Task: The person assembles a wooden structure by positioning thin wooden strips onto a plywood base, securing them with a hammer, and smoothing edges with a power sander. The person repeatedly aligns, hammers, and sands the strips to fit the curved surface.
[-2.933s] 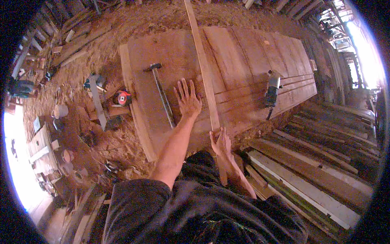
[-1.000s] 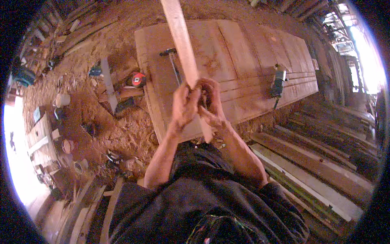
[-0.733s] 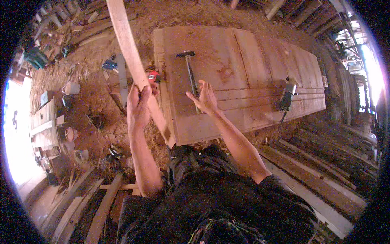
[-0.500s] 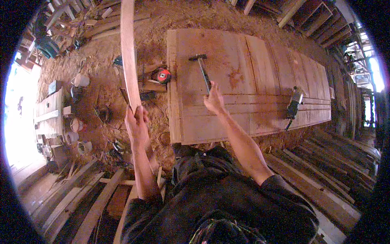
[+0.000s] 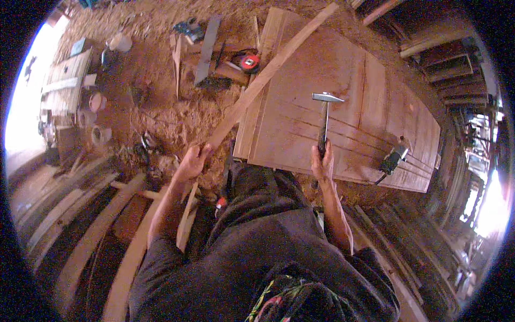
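Note:
My left hand (image 5: 191, 162) is closed round the near end of a long, narrow wooden strip (image 5: 268, 74). The strip slants away to the upper right, its far part above the left side of a broad wooden panel (image 5: 311, 75). In my right hand (image 5: 322, 162) is a hammer (image 5: 325, 115), gripped by its dark handle with the metal head pointing away from me. The hammer is above the near part of the panel. Farther right, a power tool (image 5: 393, 160) with a dark cord rests on the panel near its front edge.
Left of the panel, a red and black tape measure (image 5: 249, 62) lies near a dark flat bar (image 5: 208, 51) and a blue tool (image 5: 189, 30). Several buckets (image 5: 100, 134) stand on the shavings-covered ground. Long boards (image 5: 80, 247) lie at both my sides.
The strip has swung from nearly straight ahead to a slant across the panel's left side. My right hand has brought the hammer rightward and nearer. My view has also turned.

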The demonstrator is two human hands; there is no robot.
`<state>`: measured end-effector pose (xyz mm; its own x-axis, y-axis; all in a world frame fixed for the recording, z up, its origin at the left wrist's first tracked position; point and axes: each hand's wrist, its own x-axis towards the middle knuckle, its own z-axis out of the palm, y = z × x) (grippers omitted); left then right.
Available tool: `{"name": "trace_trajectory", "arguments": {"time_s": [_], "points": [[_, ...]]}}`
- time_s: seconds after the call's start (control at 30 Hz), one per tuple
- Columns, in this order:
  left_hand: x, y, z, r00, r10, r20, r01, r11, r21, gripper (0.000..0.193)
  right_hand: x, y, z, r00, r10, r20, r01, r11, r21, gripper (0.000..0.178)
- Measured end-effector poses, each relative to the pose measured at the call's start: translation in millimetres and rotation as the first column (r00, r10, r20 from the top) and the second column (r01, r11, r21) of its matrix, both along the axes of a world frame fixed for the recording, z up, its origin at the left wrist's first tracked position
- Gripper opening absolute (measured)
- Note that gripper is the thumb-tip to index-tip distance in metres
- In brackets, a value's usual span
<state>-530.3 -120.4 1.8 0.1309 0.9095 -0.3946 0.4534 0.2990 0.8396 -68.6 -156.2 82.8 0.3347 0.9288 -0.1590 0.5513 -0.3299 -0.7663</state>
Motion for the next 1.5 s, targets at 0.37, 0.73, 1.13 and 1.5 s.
{"name": "trace_trajectory", "arguments": {"time_s": [0.37, 0.73, 1.13, 1.5], "points": [[-54.6, -33.9, -7.2, 0.983, -0.155, 0.099, 0.179, 0.929, -0.323, 0.060, -71.7, 56.7, 9.3, 0.886, 0.405, 0.225, -0.396, 0.914, -0.089, 0.045], [-22.8, -14.2, -33.4, 0.975, -0.185, -0.122, 0.172, 0.980, -0.104, 0.075, -87.9, 55.9, -6.5, 0.746, 0.594, 0.302, -0.620, 0.784, -0.012, 0.042], [-7.6, -11.3, -27.8, 0.986, -0.165, -0.026, 0.164, 0.985, -0.062, 0.068, -97.7, 47.8, -37.2, 0.716, 0.481, 0.506, -0.572, 0.820, 0.030, 0.042], [3.7, -8.4, 15.7, 0.985, -0.145, -0.094, 0.102, 0.928, -0.359, 0.066, -82.4, 56.2, -40.2, 0.782, 0.460, 0.421, -0.546, 0.831, 0.106, 0.037]]}}
